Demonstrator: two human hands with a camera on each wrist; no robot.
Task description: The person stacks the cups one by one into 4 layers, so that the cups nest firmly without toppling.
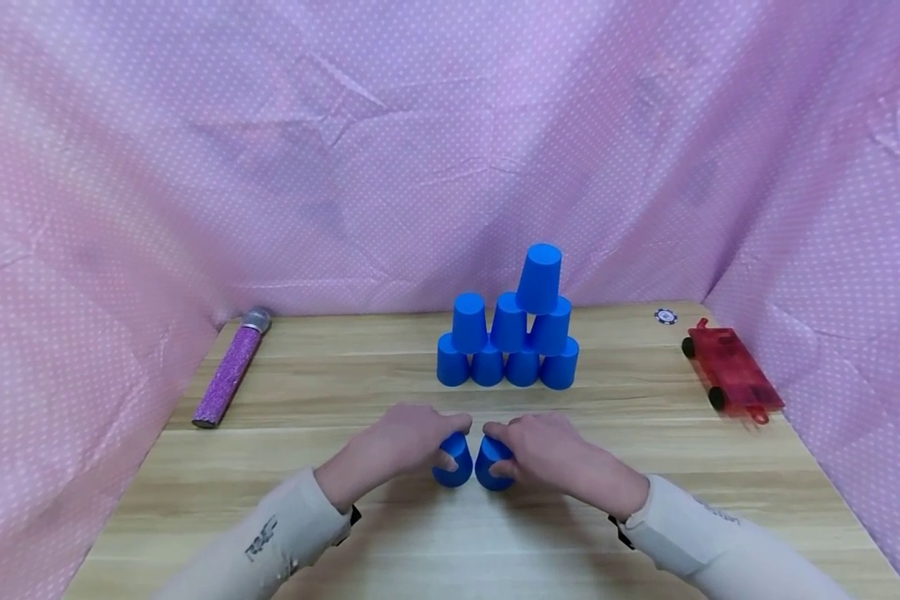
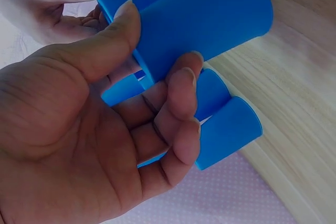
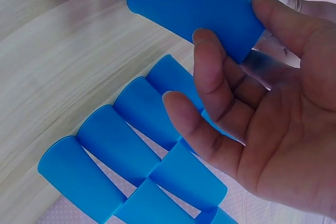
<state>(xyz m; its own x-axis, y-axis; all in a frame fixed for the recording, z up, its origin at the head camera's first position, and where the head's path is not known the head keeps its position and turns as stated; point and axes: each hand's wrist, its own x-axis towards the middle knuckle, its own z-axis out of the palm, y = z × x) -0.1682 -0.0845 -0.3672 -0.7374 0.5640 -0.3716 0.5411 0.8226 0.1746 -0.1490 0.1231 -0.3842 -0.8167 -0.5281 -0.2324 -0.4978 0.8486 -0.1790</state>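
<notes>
Two blue plastic cups stand upside down side by side near the middle of the table. My left hand point(image 1: 408, 440) grips the left cup point(image 1: 459, 454), thumb on the near side and fingers curled at the far side, around its narrow end. The right cup point(image 1: 490, 452) is held the same way by my right hand point(image 1: 558, 454). In the left wrist view the held cup point(image 2: 210, 19) overlaps the other one. In the right wrist view, thumb and fingertips pinch the right cup point(image 3: 189, 6). Beyond both hands rises a pyramid of upside-down blue cups point(image 1: 487, 367), several at the base.
The pyramid's single top cup point(image 1: 540, 279) sits right of centre on a row of three. A purple glittery microphone point(image 1: 231, 371) lies at left. On the right are a red toy car point(image 1: 731, 367) and a poker chip point(image 1: 666, 316). Pink dotted cloth point(image 1: 390, 167) surrounds the wooden table point(image 1: 330, 358).
</notes>
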